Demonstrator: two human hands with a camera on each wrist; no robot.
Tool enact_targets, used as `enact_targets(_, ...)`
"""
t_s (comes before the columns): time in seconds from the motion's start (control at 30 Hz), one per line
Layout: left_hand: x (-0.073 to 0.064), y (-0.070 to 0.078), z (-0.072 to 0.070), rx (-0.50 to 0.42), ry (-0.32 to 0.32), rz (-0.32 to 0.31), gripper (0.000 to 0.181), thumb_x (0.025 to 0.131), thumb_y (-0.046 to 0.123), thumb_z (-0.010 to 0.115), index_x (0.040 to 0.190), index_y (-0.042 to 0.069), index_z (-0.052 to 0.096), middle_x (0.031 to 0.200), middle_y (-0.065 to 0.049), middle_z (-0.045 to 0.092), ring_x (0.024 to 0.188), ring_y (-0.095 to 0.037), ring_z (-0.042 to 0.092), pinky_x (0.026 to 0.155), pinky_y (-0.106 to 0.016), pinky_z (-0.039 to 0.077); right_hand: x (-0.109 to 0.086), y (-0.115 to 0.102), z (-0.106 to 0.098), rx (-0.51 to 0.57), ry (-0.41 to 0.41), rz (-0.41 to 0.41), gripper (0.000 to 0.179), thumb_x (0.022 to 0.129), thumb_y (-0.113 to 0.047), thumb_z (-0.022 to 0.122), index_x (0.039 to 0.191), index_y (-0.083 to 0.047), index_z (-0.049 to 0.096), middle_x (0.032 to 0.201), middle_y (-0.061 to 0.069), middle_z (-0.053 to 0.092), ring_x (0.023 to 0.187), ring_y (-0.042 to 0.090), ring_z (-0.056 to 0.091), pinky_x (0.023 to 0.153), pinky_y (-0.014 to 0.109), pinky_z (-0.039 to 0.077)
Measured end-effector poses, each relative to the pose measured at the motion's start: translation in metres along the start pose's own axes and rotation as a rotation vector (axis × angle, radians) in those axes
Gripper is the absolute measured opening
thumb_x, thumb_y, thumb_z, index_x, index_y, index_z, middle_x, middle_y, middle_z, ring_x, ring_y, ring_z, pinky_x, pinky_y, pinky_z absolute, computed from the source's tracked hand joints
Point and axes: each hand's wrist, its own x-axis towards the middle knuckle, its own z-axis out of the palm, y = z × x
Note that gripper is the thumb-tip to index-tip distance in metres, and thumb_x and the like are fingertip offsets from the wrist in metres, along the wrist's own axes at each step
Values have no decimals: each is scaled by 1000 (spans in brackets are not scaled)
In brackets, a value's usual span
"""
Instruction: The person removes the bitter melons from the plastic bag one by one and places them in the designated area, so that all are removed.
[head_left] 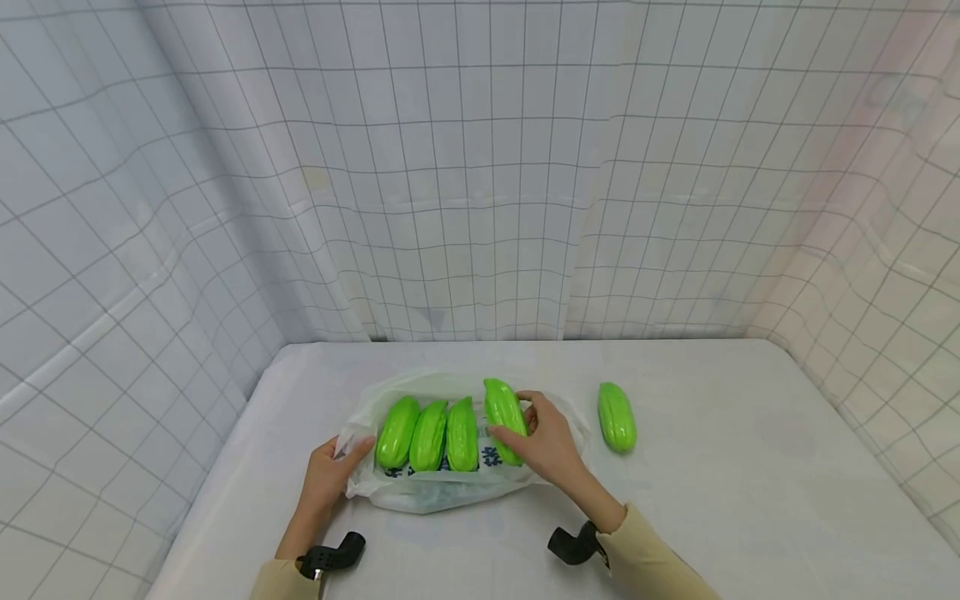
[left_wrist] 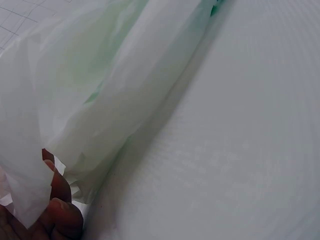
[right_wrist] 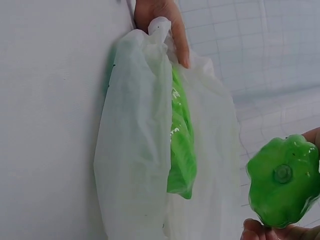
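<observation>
Left hand [head_left: 330, 477] pinches the white bag [head_left: 427, 498] at nine o'clock; right hand [head_left: 546, 437] grips a green piece [head_left: 501, 408] over its three-o'clock half. Three pieces [head_left: 428, 437] lie inside, a loose one [head_left: 617, 418] outside toward three, table [head_left: 750, 467] extending beyond.

Head: bright, diffuse | Left wrist: dim; soft shadow beside white plastic bag [left_wrist: 125, 85] | Right wrist: glints on glossy green elongated object [right_wrist: 182, 150]

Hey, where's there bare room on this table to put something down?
Widest: the tabletop between the lone green vegetable and the right edge. Another patch lies left of the bag and left hand. Crowded: the bag, three vegetables inside, the right hand holding a fourth.
</observation>
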Motion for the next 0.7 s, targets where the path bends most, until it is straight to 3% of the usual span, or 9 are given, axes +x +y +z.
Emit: enact_targets(0.7, -3, 3, 0, 3, 7, -2, 58, 85, 40, 70, 114, -9, 58, 84, -9, 63, 66, -15, 56, 57, -27, 46, -4, 1, -19, 11, 106, 22, 62, 79, -31, 78, 127, -3, 51, 80, 3, 50, 67, 16, 45, 54, 27, 42)
